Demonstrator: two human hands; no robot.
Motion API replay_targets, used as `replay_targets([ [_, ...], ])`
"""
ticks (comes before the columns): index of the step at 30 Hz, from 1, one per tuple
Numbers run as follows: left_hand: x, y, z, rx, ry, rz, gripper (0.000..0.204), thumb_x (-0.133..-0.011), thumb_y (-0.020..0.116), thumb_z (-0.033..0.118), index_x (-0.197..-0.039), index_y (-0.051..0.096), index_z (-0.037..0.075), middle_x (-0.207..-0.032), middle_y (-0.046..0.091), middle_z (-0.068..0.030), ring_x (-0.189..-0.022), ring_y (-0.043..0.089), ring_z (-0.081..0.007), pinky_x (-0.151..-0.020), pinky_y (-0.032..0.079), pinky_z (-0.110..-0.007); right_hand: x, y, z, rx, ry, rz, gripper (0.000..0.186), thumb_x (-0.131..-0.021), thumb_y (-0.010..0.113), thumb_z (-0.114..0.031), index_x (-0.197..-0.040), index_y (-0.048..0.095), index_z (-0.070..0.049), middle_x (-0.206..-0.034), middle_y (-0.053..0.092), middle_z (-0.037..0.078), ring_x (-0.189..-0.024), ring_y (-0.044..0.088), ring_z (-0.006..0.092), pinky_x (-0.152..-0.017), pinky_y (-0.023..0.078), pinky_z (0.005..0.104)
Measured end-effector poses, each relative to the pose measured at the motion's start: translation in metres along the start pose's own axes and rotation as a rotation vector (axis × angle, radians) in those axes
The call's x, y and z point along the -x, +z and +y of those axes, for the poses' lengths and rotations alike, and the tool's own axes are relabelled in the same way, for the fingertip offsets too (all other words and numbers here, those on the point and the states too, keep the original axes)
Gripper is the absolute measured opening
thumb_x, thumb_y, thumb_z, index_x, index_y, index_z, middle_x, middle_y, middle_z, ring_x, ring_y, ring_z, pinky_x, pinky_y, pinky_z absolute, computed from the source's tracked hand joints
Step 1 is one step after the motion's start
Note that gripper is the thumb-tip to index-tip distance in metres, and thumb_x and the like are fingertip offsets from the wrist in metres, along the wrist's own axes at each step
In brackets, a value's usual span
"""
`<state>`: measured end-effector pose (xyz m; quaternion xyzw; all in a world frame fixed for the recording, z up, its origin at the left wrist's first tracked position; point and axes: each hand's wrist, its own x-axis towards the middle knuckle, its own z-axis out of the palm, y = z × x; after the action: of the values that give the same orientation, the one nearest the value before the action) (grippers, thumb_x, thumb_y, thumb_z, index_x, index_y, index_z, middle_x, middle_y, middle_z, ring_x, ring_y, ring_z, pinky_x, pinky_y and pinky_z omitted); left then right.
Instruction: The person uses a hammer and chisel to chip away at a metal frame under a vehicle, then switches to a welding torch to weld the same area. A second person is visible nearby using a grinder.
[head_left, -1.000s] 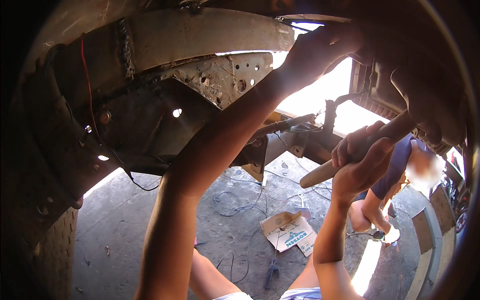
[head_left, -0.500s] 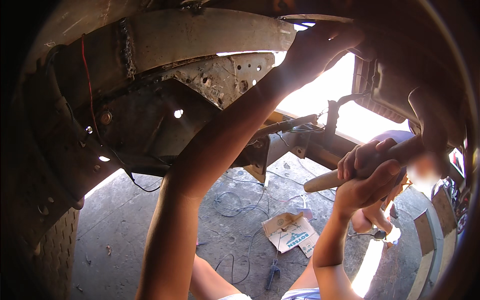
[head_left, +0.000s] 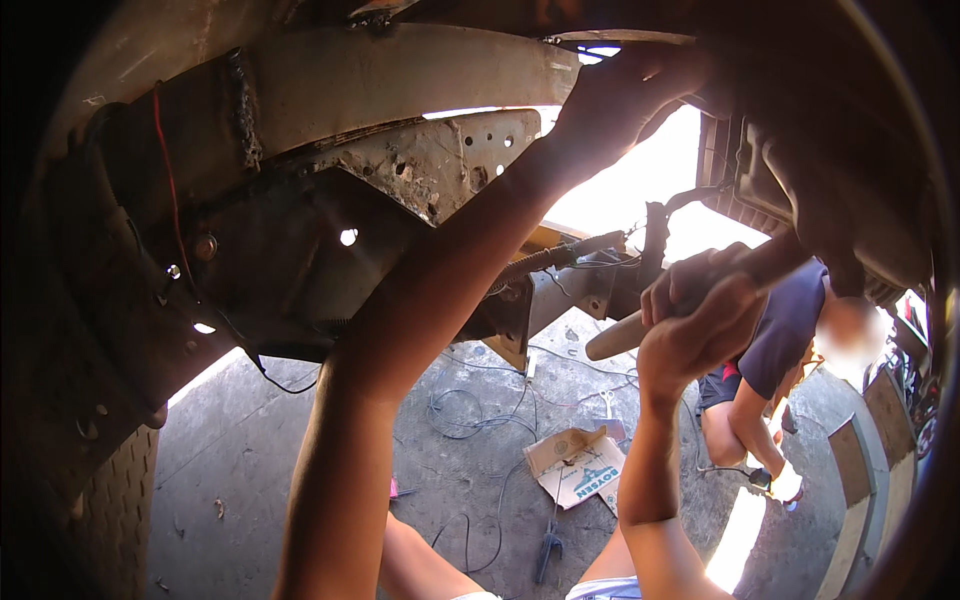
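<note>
My left arm reaches up across the middle, and my left hand (head_left: 625, 95) is closed high up against the dark underside of a metal frame. Shadow hides its fingertips and whatever they grip. Lower and to the right, my right hand (head_left: 695, 320) is wrapped around the wooden handle of a hammer (head_left: 614, 339). The handle's end sticks out to the left of my fist, while the head end is lost in shadow at the upper right. Close to my left forearm lies a rusty steel plate with holes (head_left: 420, 165), below a curved metal beam (head_left: 370, 75).
A red wire (head_left: 168, 160) hangs at the left. Beyond my arms runs a wrapped cable bundle (head_left: 570, 253). On the concrete floor (head_left: 260, 480) lie a flattened cardboard piece (head_left: 575, 465) and loose black cables (head_left: 460, 415). Another person (head_left: 780, 330) crouches at the right, near curved panels (head_left: 850, 470).
My right hand has moved left and slightly up with the hammer, showing more of the crouching person. The left hand stays at the same place on the frame; the view has shifted slightly.
</note>
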<state>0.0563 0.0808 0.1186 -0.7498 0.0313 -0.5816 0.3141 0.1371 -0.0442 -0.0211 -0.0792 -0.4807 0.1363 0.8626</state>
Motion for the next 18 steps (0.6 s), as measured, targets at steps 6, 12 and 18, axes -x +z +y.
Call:
replay_targets([
  [6, -0.001, -0.001, -0.002, -0.059, 0.154, 0.012, 0.041, -0.080, 0.075, 0.007, -0.119, 0.062, 0.007, -0.103, 0.070, -0.0110, -0.093, 0.070, -0.0244, -0.078, 0.058, -0.033, -0.009, 0.001, 0.007, 0.205, -0.005, -0.045, 0.043, -0.104, 0.037, -0.048, -0.098, 0.045, -0.006, -0.055, 0.036, 0.000, -0.037, 0.033, 0.0063, -0.035, 0.024, 0.0209],
  [12, -0.002, 0.003, 0.003, -0.030, 0.155, 0.003, 0.042, -0.078, 0.075, 0.003, -0.118, 0.062, 0.009, -0.103, 0.070, -0.0082, -0.093, 0.069, -0.0247, -0.077, 0.058, -0.034, 0.004, -0.009, -0.006, 0.033, 0.145, -0.004, 0.043, -0.104, 0.037, -0.048, -0.100, 0.046, -0.006, -0.060, 0.041, 0.000, -0.039, 0.035, 0.0062, -0.036, 0.025, 0.0208],
  [18, -0.002, 0.001, 0.011, -0.135, 0.169, 0.031, 0.028, -0.085, 0.071, 0.010, -0.110, 0.067, 0.021, -0.103, 0.069, -0.0041, -0.090, 0.068, -0.0206, -0.070, 0.058, -0.030, 0.001, -0.015, -0.012, 0.061, 0.097, 0.017, 0.043, -0.104, 0.035, -0.047, -0.100, 0.045, -0.005, -0.060, 0.041, 0.001, -0.038, 0.035, 0.0063, -0.035, 0.025, 0.0202],
])
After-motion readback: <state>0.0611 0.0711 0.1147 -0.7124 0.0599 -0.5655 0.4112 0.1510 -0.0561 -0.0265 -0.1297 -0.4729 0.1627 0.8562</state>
